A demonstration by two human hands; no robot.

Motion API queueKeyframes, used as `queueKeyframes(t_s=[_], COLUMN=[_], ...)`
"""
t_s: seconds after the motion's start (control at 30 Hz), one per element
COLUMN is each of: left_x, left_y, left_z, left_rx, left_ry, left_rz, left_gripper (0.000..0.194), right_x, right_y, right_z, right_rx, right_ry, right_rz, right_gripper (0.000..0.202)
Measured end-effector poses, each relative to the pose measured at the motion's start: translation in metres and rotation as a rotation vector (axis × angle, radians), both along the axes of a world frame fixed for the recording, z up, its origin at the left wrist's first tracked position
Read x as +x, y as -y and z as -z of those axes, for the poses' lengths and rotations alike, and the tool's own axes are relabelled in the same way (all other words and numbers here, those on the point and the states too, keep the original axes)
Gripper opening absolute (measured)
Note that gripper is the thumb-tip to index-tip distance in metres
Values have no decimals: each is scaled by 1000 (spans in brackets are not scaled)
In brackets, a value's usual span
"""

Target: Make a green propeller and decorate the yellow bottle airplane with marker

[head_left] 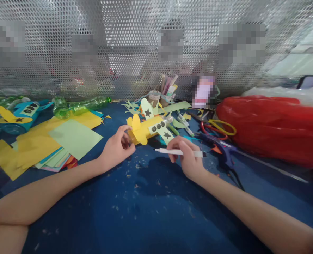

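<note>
A yellow paper-covered bottle plane (pixel 148 127) lies in the middle of the blue table, with pale green wings bearing black stars and dark round windows. My left hand (pixel 118 148) has its fingers curled round the clear tail end of the plane. In my right hand (pixel 186 157) is a white marker (pixel 176 152), held between thumb and fingers, its dark tip pointing left, just below the near wing.
Yellow and green paper sheets (pixel 75 137), green bottles (pixel 89 105) and a blue paper plane (pixel 26 112) lie left. Scissors (pixel 217 127), a purple glue gun (pixel 226 150) and a red plastic bag (pixel 270 128) are right. A perforated metal screen (pixel 135 53) stands behind.
</note>
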State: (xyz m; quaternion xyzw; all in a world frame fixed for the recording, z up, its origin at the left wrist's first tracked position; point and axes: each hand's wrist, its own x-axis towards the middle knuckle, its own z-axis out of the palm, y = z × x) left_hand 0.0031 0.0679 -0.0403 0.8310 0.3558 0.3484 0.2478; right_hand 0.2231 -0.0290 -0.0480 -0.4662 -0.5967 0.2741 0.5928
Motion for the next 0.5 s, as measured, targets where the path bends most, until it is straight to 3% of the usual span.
queueKeyframes(t_s=[0.1,0.2,0.37,0.5], left_x=[0,1,4,4], left_y=[-1,-6,-18,-21], left_z=[3,8,16,20], left_rx=[233,341,293,268], left_ry=[-75,-108,-94,-47], left_rz=[-67,-79,61,144], left_gripper=[48,55,57,54], right_x=[0,-1,-7,-9], right_y=[2,4,7,8], right_z=[1,-1,-8,-8], right_rx=[65,118,243,249], right_ry=[110,286,543,563], right_rz=[0,13,-30,3], right_gripper=[30,21,14,13])
